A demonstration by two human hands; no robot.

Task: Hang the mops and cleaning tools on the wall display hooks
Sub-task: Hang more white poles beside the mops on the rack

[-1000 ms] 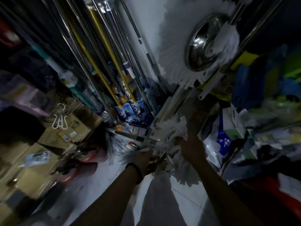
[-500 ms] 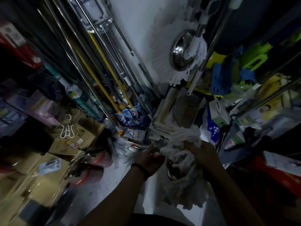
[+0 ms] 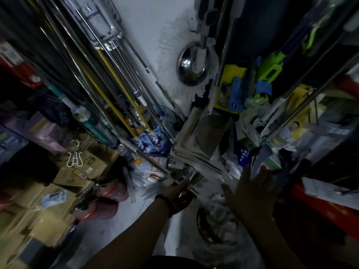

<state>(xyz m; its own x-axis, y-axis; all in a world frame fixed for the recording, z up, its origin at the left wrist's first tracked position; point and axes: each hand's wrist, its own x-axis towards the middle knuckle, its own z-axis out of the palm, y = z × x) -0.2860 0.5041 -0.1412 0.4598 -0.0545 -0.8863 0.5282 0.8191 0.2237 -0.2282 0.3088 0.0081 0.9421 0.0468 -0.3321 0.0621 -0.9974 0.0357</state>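
My left hand (image 3: 179, 193) grips the metal pole (image 3: 149, 162) of a mop low in the middle of the view. That mop's white stringy head (image 3: 217, 216) with its round metal disc hangs below and right of the hand. Above the head, my right hand (image 3: 252, 191) hovers with fingers spread and holds nothing. Higher on the white wall (image 3: 139, 18) hangs another round white mop head with a steel disc (image 3: 191, 65). Several steel and yellow mop poles (image 3: 116, 82) hang from wall hooks (image 3: 108, 41) at the upper left.
Cardboard boxes (image 3: 58, 191) and two red cylinders (image 3: 104, 197) crowd the floor on the left. Packaged goods and flat boxes (image 3: 206, 144) pile up at the wall's foot. Coloured cleaning tools (image 3: 268, 72) and more poles hang at the right. A red object (image 3: 318, 208) lies at lower right.
My right hand has let go of the white mop head and spread open above it. The mop head has dropped lower. My left hand still grips the pole.
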